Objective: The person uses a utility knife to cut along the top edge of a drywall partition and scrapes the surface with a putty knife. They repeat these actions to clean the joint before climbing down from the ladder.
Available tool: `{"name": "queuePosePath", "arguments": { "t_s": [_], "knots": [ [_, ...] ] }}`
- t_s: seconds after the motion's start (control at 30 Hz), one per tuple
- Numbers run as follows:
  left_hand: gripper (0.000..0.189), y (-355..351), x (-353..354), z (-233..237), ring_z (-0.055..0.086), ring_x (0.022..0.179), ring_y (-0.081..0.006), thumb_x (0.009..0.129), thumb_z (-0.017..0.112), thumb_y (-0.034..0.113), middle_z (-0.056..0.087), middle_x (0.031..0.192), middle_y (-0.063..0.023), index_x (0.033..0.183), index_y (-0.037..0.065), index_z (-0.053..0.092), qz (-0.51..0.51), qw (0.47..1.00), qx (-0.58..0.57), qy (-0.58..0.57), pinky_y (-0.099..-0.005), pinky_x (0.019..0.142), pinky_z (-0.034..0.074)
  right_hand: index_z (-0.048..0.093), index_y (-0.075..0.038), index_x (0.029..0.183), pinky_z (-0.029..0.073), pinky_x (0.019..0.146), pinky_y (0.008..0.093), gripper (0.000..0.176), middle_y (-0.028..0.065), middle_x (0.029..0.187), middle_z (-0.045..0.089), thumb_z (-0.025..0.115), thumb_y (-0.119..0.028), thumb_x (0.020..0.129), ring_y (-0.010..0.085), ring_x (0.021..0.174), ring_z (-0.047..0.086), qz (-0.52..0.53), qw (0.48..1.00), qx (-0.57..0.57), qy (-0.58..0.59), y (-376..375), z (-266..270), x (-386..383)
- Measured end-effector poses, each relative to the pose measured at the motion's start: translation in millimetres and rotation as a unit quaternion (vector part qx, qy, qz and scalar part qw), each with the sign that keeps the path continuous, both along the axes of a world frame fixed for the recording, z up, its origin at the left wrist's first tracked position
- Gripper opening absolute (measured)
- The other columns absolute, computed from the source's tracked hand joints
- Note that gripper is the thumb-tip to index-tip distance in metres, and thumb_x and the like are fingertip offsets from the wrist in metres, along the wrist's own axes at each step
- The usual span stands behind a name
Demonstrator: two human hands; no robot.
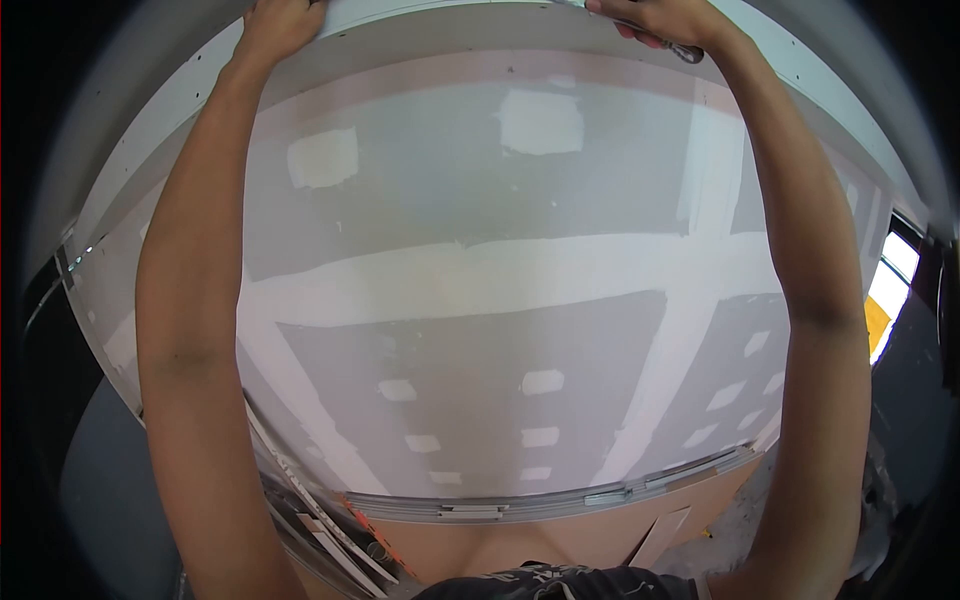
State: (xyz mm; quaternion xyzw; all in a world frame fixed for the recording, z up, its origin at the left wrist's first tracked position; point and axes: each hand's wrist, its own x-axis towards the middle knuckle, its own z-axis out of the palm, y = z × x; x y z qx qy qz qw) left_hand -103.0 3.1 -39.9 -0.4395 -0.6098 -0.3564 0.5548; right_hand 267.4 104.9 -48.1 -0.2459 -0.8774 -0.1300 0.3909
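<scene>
Both arms reach up to a white plasterboard bulkhead (430, 14) with small holes or screw marks along it. My left hand (283, 28) is against its edge at the upper left; the frame's top cuts off most of its fingers, so their grip is hidden. At the upper right, my right hand (665, 18) has its fingers wrapped round a slim hand tool. The tool's grey, metal-looking rounded end (688, 53) sticks out below the palm. Its other end lies by the bulkhead edge, too cut off to tell the kind.
Ahead stands a plasterboard wall (400, 205) with white filled joints and patches. Grey metal profiles (475, 510) lie along its foot on brown boards (560, 540). Long strips (330, 545) lean at lower left. A bright opening (893, 285) shows at right.
</scene>
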Motion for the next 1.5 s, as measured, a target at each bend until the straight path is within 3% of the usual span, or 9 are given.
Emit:
{"name": "queuePosePath", "arguments": {
  "t_s": [0.3, 0.47, 0.5, 0.53, 0.6, 0.7, 1.0, 1.13, 1.5],
  "knots": [
    [0.043, 6.6, -9.8, 8.7, 0.049, 0.132, -0.0396, 0.093, 0.052, 0.011, 0.055, 0.136, -0.0263, 0.133, -0.004, 0.054, -0.003, 1.000, 0.001, 0.011, -0.0520, 0.116, 0.036, 0.069, -0.014, 0.133, 0.046, 0.047, 0.0263, 0.031, 0.0026, 0.066, 0.065, 0.063, -0.017, 0.103, 0.0079, 0.050, 0.053, 0.050, 0.996, -0.042, 0.060, 7.0, -11.8, 2.7],
    [0.045, 1.9, -4.2, 8.2, 0.048, 0.134, -0.0398, 0.092, 0.052, 0.011, 0.054, 0.137, -0.0266, 0.135, -0.004, 0.053, 0.004, 1.000, -0.009, -0.012, -0.0519, 0.116, 0.035, 0.055, -0.020, 0.148, 0.051, 0.049, 0.0283, 0.043, 0.0046, 0.078, 0.066, 0.057, -0.014, 0.105, 0.0107, 0.058, 0.062, 0.113, 0.911, -0.017, 0.396, -2.7, -71.0, -8.5],
    [0.045, 2.8, -4.8, 8.4, 0.048, 0.134, -0.0400, 0.092, 0.052, 0.011, 0.054, 0.137, -0.0267, 0.135, -0.004, 0.053, 0.005, 1.000, -0.001, -0.006, -0.0520, 0.116, 0.035, 0.051, -0.023, 0.150, 0.057, 0.055, 0.0368, 0.044, 0.0105, 0.081, 0.069, 0.053, -0.018, 0.106, 0.0208, 0.064, 0.069, 0.058, 0.934, -0.016, 0.353, -9.2, -84.8, -11.4],
    [0.045, 4.6, -4.5, 8.4, 0.048, 0.134, -0.0400, 0.092, 0.052, 0.011, 0.054, 0.137, -0.0267, 0.135, -0.004, 0.053, 0.005, 1.000, -0.001, -0.005, -0.0520, 0.116, 0.035, 0.061, -0.019, 0.138, 0.054, 0.069, 0.0330, 0.035, 0.0108, 0.094, 0.069, 0.057, -0.022, 0.104, 0.0156, 0.071, 0.065, 0.098, 0.933, -0.018, 0.345, -3.8, -98.9, -21.4],
    [0.045, 5.9, -4.8, 7.7, 0.048, 0.133, -0.0405, 0.093, 0.052, 0.012, 0.054, 0.136, -0.0270, 0.134, -0.004, 0.053, 0.023, 1.000, 0.004, -0.017, -0.0526, 0.116, 0.035, 0.064, -0.021, 0.137, 0.052, 0.073, 0.0339, 0.035, 0.0094, 0.086, 0.064, 0.062, -0.023, 0.102, 0.0179, 0.077, 0.061, 0.158, 0.909, 0.280, 0.266, 40.0, -109.7, -40.4],
    [0.044, 2.0, -3.4, 2.8, 0.049, 0.132, -0.0408, 0.094, 0.052, 0.014, 0.054, 0.136, -0.0272, 0.134, -0.004, 0.053, 0.008, 1.000, 0.013, 0.014, -0.0529, 0.116, 0.035, 0.068, -0.025, 0.131, 0.052, 0.079, 0.0413, 0.032, 0.0122, 0.084, 0.063, 0.064, -0.028, 0.099, 0.0285, 0.085, 0.065, 0.082, 0.941, 0.200, 0.260, 17.1, -123.5, -60.3],
    [0.044, 5.1, -7.0, 8.1, 0.051, 0.130, -0.0406, 0.094, 0.052, 0.016, 0.055, 0.134, -0.0274, 0.133, -0.003, 0.054, 0.000, 1.000, 0.010, -0.007, -0.0532, 0.115, 0.036, 0.068, -0.032, 0.129, 0.057, 0.070, 0.0456, 0.030, 0.0137, 0.094, 0.062, 0.059, -0.027, 0.101, 0.0319, 0.078, 0.067, -0.034, 0.934, 0.177, 0.309, 16.0, -120.3, -96.7],
    [0.044, 0.7, -6.0, 4.8, 0.051, 0.130, -0.0406, 0.094, 0.053, 0.016, 0.056, 0.134, -0.0267, 0.133, -0.003, 0.054, -0.003, 1.000, 0.003, 0.006, -0.0527, 0.114, 0.037, 0.067, -0.036, 0.132, 0.053, 0.069, 0.0437, 0.031, 0.0107, 0.086, 0.059, 0.059, -0.030, 0.102, 0.0293, 0.073, 0.062, -0.029, 0.920, 0.195, 0.338, 18.2, -123.7, -107.6],
    [0.042, 1.8, -16.8, 7.5, 0.054, 0.125, -0.0416, 0.090, 0.054, 0.014, 0.059, 0.129, -0.0259, 0.130, -0.002, 0.056, -0.005, 1.000, 0.007, 0.027, -0.0524, 0.110, 0.040, 0.066, -0.033, 0.132, 0.056, 0.073, 0.0516, 0.032, 0.0168, 0.090, 0.072, 0.055, -0.030, 0.102, 0.0374, 0.088, 0.070, -0.116, 0.939, 0.174, 0.273, 8.1, -115.0, -94.4]
  ]
}}
